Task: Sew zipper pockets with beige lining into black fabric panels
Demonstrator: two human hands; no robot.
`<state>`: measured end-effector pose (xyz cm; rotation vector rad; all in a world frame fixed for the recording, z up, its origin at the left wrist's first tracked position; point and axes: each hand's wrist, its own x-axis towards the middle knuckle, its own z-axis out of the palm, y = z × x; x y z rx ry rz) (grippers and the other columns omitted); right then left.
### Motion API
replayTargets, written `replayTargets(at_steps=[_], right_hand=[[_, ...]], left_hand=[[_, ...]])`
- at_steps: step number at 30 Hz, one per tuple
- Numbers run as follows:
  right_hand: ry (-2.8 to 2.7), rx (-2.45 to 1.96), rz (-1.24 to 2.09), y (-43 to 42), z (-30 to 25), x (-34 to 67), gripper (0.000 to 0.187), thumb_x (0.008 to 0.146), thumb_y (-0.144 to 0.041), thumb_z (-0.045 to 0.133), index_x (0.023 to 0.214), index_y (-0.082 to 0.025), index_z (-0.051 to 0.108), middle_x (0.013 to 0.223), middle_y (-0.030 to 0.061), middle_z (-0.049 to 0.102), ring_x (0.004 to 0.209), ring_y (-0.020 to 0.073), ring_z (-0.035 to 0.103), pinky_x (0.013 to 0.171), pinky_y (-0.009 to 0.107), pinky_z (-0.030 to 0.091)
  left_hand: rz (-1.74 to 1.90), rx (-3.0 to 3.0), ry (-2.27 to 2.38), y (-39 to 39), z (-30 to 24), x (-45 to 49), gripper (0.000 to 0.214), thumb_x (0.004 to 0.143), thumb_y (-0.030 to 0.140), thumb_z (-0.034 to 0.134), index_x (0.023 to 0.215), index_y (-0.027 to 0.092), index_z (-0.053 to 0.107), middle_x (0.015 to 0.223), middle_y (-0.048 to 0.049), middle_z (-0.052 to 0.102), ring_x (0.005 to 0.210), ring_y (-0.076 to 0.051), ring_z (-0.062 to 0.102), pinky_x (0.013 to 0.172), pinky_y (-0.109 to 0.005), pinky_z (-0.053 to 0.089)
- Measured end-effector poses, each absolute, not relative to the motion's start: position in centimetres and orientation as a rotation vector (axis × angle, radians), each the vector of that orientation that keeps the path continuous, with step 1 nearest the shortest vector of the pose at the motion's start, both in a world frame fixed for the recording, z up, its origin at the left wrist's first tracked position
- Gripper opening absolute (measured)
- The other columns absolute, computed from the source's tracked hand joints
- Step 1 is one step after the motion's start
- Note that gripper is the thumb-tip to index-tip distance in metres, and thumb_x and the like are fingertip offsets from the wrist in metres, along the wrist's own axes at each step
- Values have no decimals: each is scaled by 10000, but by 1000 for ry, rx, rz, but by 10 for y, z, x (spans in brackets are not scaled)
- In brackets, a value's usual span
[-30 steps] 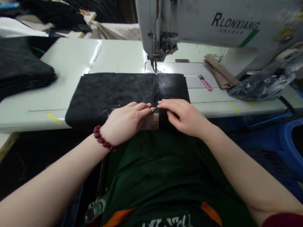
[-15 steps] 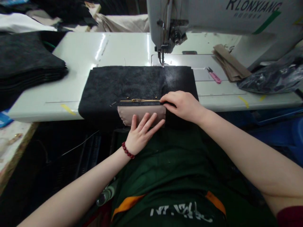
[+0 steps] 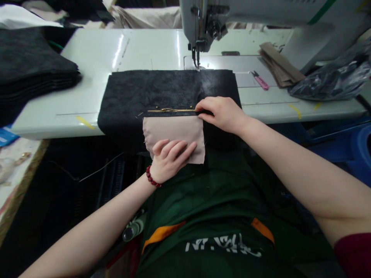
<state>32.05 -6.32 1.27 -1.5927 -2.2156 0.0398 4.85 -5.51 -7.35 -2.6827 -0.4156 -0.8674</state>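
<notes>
A black fabric panel (image 3: 174, 88) lies over the front edge of the sewing table, its far edge at the machine's presser foot (image 3: 197, 65). Across it runs a brass zipper (image 3: 174, 111), with a beige pocket lining (image 3: 174, 129) hanging below. My right hand (image 3: 222, 114) pinches the zipper's right end, thumb and fingers together; the exact grip is partly hidden. On the lower part of the lining rests my left hand (image 3: 169, 158), palm down, its fingers loosely bent and apart, gripping nothing.
Pink thread snips (image 3: 261, 80) lie right of the panel, near brown paper pieces (image 3: 279, 65) and a plastic-wrapped bundle (image 3: 330, 79). Stacked black fabric (image 3: 37, 69) covers the table's left end. The sewing machine (image 3: 246, 19) stands over the back.
The beige lining now spreads further down over the table edge, showing more of its surface. My left hand's fingers have bent from stretched out. My right hand stays at the zipper end.
</notes>
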Motion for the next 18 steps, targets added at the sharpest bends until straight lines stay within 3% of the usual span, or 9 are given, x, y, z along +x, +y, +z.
replayTargets(at_steps=[3, 7, 11, 13, 18], right_hand=[[-2209, -1600, 15, -64, 12, 319, 193, 912, -215, 596, 1077, -207, 696, 1079, 41, 720, 1002, 237, 658, 792, 317, 429], [-2173, -1602, 22, -62, 12, 318, 220, 941, -189, 528, 1061, -198, 712, 1077, 46, 731, 998, 234, 666, 794, 319, 432], [-2136, -1600, 85, -58, 14, 322, 230, 931, -184, 528, 1054, -206, 721, 1078, 36, 742, 1005, 231, 664, 833, 325, 432], [-2125, -1611, 112, -55, 15, 324, 226, 927, -190, 536, 1054, -214, 722, 1074, 30, 744, 998, 231, 664, 837, 331, 432], [-2124, -1610, 153, -52, 18, 327, 217, 933, -205, 545, 1057, -220, 723, 1067, 26, 745, 987, 229, 666, 834, 336, 436]], left_hand=[[-902, -2743, -487, -66, -58, 42, 533, 939, 415, 632, 1433, 251, 518, 1058, -89, 678, 993, -235, 593, 995, -417, 370], [-972, -2838, -701, -74, -50, 37, 437, 929, 234, 637, 1356, 284, 561, 975, -55, 668, 906, -215, 614, 864, -370, 444], [-1398, -2968, -1058, -76, -53, 37, 634, 934, 215, 608, 1495, 256, 316, 1322, -124, 565, 1013, -203, 652, 836, -310, 524], [-1543, -3010, -1225, -74, -53, 38, 693, 940, 241, 604, 1525, 265, 233, 1402, -137, 509, 971, -179, 663, 799, -286, 537], [-1256, -3036, -1605, -67, -44, 38, 364, 966, 255, 533, 1325, 265, 588, 1069, -26, 668, 653, -96, 539, 619, -221, 456]])
